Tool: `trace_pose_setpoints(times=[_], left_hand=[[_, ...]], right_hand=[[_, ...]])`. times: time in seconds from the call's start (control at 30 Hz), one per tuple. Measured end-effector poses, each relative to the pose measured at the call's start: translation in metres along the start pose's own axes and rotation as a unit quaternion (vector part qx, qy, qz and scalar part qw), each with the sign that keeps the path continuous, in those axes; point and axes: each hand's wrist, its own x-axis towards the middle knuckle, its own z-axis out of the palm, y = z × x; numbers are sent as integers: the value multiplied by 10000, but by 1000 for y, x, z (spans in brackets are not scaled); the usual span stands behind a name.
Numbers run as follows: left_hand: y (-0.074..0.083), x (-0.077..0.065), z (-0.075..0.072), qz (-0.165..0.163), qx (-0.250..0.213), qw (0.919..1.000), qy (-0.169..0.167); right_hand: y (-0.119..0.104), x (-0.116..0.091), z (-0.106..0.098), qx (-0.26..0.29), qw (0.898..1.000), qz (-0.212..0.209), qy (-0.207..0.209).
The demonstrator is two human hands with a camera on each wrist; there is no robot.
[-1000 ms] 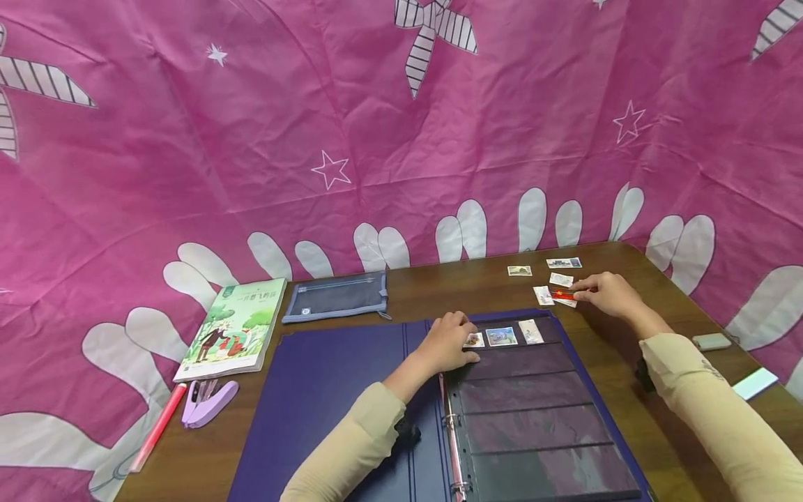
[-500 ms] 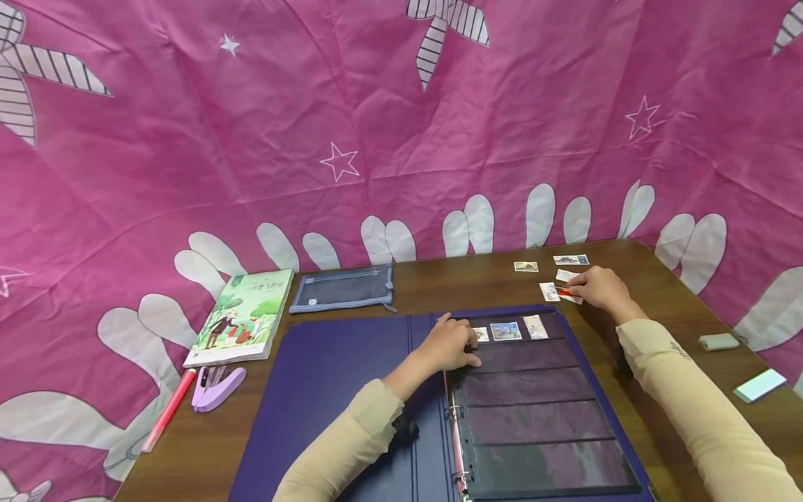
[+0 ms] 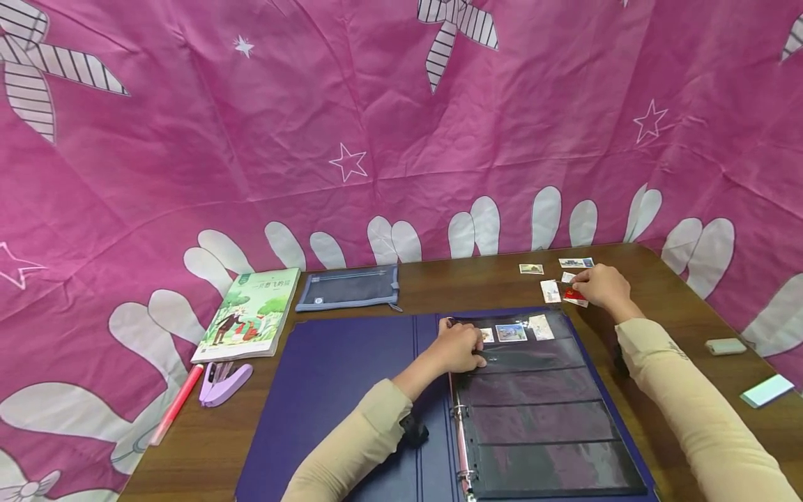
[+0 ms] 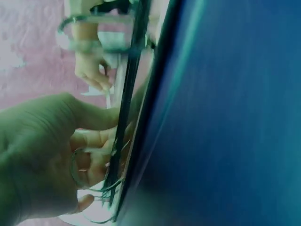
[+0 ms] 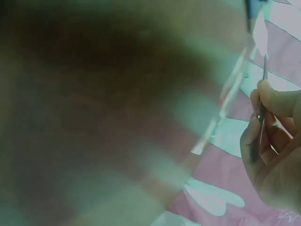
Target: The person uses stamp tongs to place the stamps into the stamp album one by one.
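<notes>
My left hand [image 3: 461, 347] rests on the upper left of a black stamp page [image 3: 533, 387] in the open blue ring binder [image 3: 351, 376]. Its thumb and bent fingers touch the page by the top pocket row, as the left wrist view shows from the side. In that row sit a small stamp [image 3: 487, 335] partly behind the fingers, a blue picture stamp [image 3: 511, 332] and a pale stamp [image 3: 541, 328]. Over the loose stamps on the table, my right hand [image 3: 603, 287] pinches dark tweezers [image 5: 260, 115]. Their tip meets a pale stamp [image 5: 260, 35] in the right wrist view. A red stamp [image 3: 573, 295] lies below my fingertips.
Loose stamps lie around the right hand, among them a white stamp [image 3: 551, 291] and a landscape stamp [image 3: 530, 268]. Left are a mesh pouch [image 3: 348, 287], a picture book [image 3: 247, 314], a purple stapler-like tool [image 3: 224, 383] and a red stick [image 3: 177, 404]. An eraser-like block [image 3: 725, 346] lies right.
The head view has shifted, so the table's things appear farther right. My right hand has edged left over the stamps, tweezers still in it. My left hand stays at the page's top left.
</notes>
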Motion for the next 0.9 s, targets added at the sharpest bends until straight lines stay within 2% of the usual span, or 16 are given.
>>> trace_pose_setpoints(times=[0.13, 0.27, 0.47, 0.6, 0.73, 0.9], left_hand=[[-5, -1, 5, 31, -522, 9986, -76], [-11, -1, 7, 35, -1148, 9934, -63], [-15, 0, 10, 45, -1772, 9838, 282], [-18, 3, 17, 148, -2033, 9769, 649], [-19, 3, 20, 204, -2248, 9693, 978], [-17, 1, 22, 216, -2208, 9689, 1094]], right_hand=[[-13, -4, -8, 222, 9989, -184, 365], [-34, -15, -13, 547, 9941, -540, 771], [-69, -37, -10, 1017, 9827, -1177, 1001], [-84, -47, 0, 1252, 9774, -1462, 875], [-92, -56, 13, 1407, 9783, -1465, 403], [-97, -64, 28, 1347, 9808, -1411, 75]])
